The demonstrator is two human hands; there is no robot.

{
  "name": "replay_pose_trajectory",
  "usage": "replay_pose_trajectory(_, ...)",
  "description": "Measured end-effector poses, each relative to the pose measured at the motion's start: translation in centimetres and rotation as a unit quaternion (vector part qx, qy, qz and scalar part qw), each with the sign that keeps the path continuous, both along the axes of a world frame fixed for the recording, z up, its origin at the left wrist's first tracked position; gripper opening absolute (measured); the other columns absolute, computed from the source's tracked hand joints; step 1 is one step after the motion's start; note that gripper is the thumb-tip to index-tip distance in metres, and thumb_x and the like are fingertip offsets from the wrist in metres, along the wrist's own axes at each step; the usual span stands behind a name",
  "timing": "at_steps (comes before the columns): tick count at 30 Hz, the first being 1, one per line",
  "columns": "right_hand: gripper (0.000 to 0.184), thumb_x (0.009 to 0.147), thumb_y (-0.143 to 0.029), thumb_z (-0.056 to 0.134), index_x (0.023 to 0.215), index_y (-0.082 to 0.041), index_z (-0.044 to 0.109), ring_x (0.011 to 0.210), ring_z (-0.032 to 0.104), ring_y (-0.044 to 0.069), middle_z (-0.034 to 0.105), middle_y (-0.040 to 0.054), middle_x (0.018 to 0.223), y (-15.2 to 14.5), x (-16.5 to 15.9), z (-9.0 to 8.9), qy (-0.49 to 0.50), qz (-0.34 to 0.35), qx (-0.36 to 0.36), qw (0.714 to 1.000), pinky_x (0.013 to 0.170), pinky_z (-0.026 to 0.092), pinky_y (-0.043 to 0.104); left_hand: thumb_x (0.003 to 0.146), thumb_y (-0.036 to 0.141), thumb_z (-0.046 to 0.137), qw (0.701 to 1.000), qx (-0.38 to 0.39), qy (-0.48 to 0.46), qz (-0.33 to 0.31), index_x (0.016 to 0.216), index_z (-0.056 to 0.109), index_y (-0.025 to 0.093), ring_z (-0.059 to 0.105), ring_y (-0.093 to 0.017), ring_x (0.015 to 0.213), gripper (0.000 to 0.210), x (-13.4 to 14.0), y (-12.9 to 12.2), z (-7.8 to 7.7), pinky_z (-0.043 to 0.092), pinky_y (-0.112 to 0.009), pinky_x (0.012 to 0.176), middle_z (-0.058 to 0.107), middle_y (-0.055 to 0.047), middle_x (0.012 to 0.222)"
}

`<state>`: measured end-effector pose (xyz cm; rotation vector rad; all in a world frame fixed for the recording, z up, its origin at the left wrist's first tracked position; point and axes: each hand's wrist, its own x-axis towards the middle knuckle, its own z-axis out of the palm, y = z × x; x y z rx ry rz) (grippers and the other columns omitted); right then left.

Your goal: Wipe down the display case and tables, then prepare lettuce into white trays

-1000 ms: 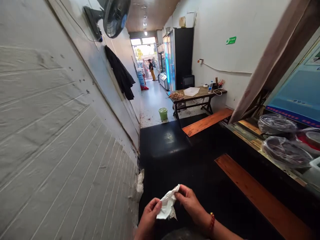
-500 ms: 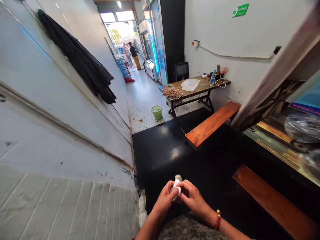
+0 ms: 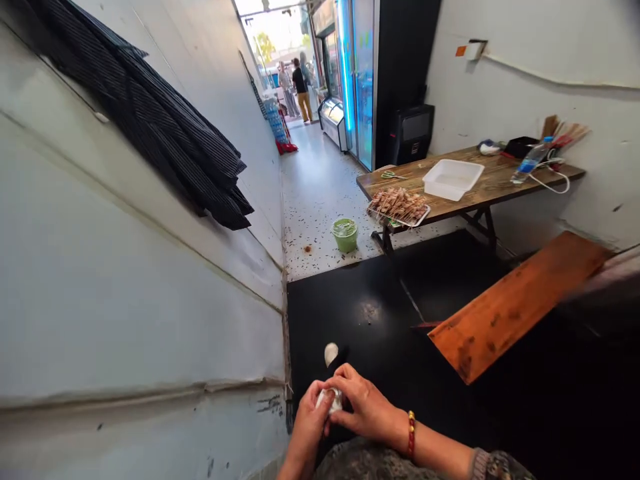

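Observation:
Low in the head view, my left hand (image 3: 309, 419) and my right hand (image 3: 363, 405) meet in front of my body. Both are closed around a small crumpled white tissue (image 3: 336, 403), which my fingers partly cover. A red and gold bead bracelet (image 3: 411, 433) circles my right wrist. Just beyond my hands, the pale toe of a shoe (image 3: 331, 353) shows against the black floor (image 3: 345, 300).
A white wall (image 3: 200, 280) with dark striped clothing (image 3: 150, 120) runs along the left. Ahead stands a green bucket (image 3: 345, 235). On the right are an orange bench (image 3: 520, 300) and a wooden table (image 3: 415, 175) bearing skewers (image 3: 399, 205), a white tub (image 3: 453, 179) and a bottle (image 3: 533, 160).
My viewpoint has moved forward, so the table, bench and bucket look nearer. The nearer bench has left the view. Both hands still hold the tissue, and a shoe toe shows beyond them.

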<state>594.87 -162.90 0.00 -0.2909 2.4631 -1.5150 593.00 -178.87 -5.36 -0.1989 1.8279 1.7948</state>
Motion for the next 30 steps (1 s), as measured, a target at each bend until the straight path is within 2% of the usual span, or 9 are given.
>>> replay_pose_trajectory(3, 0.042, 0.068, -0.014, 0.069, 0.108, -0.025, 0.065, 0.090, 0.056, 0.016, 0.056, 0.0028, 0.104, 0.2, -8.1, -1.7, -0.017, -0.015, -0.038, 0.999, 0.078, 0.047, 0.027, 0.063, 0.071, 0.067, 0.999, -0.007, -0.026, -0.039, 0.073, 0.052, 0.018, 0.036, -0.004, 0.037, 0.056, -8.5, 0.4, -0.3, 0.023, -0.018, 0.034, 0.050, 0.007, 0.056)
replay_pose_trajectory(6, 0.025, 0.074, -0.018, 0.064, 0.098, -0.023, 0.069, 0.083, 0.057, 0.016, 0.061, 0.0024, 0.093, 0.3, -17.4, -2.4, -0.050, -0.087, -0.071, 0.992, 0.075, 0.046, 0.027, 0.061, 0.073, 0.066, 0.994, 0.001, -0.048, -0.096, 0.073, 0.050, 0.019, 0.039, -0.005, 0.039, 0.057, -18.8, 0.5, 0.7, 0.023, -0.018, 0.034, 0.049, 0.008, 0.054)
replay_pose_trajectory(8, 0.023, 0.077, -0.021, 0.060, 0.098, -0.022, 0.070, 0.076, 0.056, 0.015, 0.064, 0.0018, 0.088, 0.4, -23.8, -2.1, -0.093, -0.155, -0.107, 0.978, 0.071, 0.046, 0.027, 0.062, 0.071, 0.067, 0.990, 0.008, -0.047, -0.131, 0.074, 0.051, 0.019, 0.040, -0.006, 0.041, 0.056, -26.2, 0.4, 2.1, 0.025, -0.018, 0.035, 0.049, 0.007, 0.054)
replay_pose_trajectory(12, 0.028, 0.080, -0.030, 0.057, 0.104, -0.020, 0.066, 0.065, 0.054, 0.012, 0.063, 0.0007, 0.084, 1.0, -35.2, -0.1, -0.166, -0.249, -0.247, 0.922, 0.057, 0.042, 0.024, 0.068, 0.064, 0.068, 0.979, 0.011, -0.026, -0.200, 0.074, 0.057, 0.016, 0.040, -0.005, 0.045, 0.050, -40.1, 1.2, 5.4, 0.027, -0.018, 0.040, 0.051, 0.005, 0.056)
replay_pose_trajectory(18, 0.031, 0.076, -0.040, 0.067, 0.100, -0.020, 0.065, 0.066, 0.051, 0.012, 0.061, 0.0001, 0.081, 6.1, -47.7, 2.3, -0.134, -0.363, -0.329, 0.862, 0.054, 0.038, 0.021, 0.066, 0.065, 0.069, 0.970, 0.029, -0.027, -0.241, 0.073, 0.056, 0.016, 0.036, -0.005, 0.045, 0.050, -55.1, 8.0, 7.5, 0.027, -0.018, 0.040, 0.049, 0.006, 0.055)
replay_pose_trajectory(21, 0.034, 0.076, -0.044, 0.069, 0.102, -0.022, 0.065, 0.071, 0.054, 0.013, 0.063, 0.0003, 0.086, 9.0, -54.3, 2.9, -0.099, -0.341, -0.349, 0.867, 0.057, 0.040, 0.022, 0.067, 0.065, 0.068, 0.966, 0.025, 0.008, -0.259, 0.073, 0.058, 0.016, 0.038, -0.006, 0.046, 0.050, -61.7, 12.0, 8.0, 0.029, -0.019, 0.041, 0.050, 0.006, 0.057)
replay_pose_trajectory(26, 0.029, 0.081, -0.039, 0.064, 0.105, -0.021, 0.066, 0.080, 0.059, 0.015, 0.067, 0.0018, 0.092, 13.4, -67.8, 3.0, -0.030, -0.279, -0.288, 0.916, 0.072, 0.047, 0.027, 0.074, 0.062, 0.062, 0.972, -0.004, 0.047, -0.230, 0.085, 0.061, 0.016, 0.044, -0.007, 0.048, 0.048, -73.3, 15.3, 8.1, 0.034, -0.020, 0.045, 0.056, 0.004, 0.062)
replay_pose_trajectory(28, 0.031, 0.082, -0.038, 0.060, 0.107, -0.022, 0.067, 0.081, 0.061, 0.017, 0.069, 0.0030, 0.095, 16.9, -73.5, 1.7, -0.004, -0.306, -0.224, 0.925, 0.074, 0.048, 0.028, 0.074, 0.061, 0.062, 0.977, -0.016, 0.025, -0.212, 0.089, 0.060, 0.016, 0.046, -0.007, 0.047, 0.048, -77.9, 15.4, 7.2, 0.035, -0.020, 0.046, 0.057, 0.005, 0.061)
replay_pose_trajectory(30, 0.034, 0.080, -0.039, 0.057, 0.108, -0.022, 0.067, 0.081, 0.062, 0.018, 0.070, 0.0037, 0.096, 22.0, -79.0, -0.6, 0.012, -0.386, -0.125, 0.914, 0.074, 0.049, 0.029, 0.072, 0.061, 0.064, 0.981, -0.028, -0.013, -0.194, 0.091, 0.060, 0.016, 0.047, -0.006, 0.045, 0.049, -82.7, 15.4, 5.8, 0.034, -0.020, 0.045, 0.058, 0.005, 0.060)
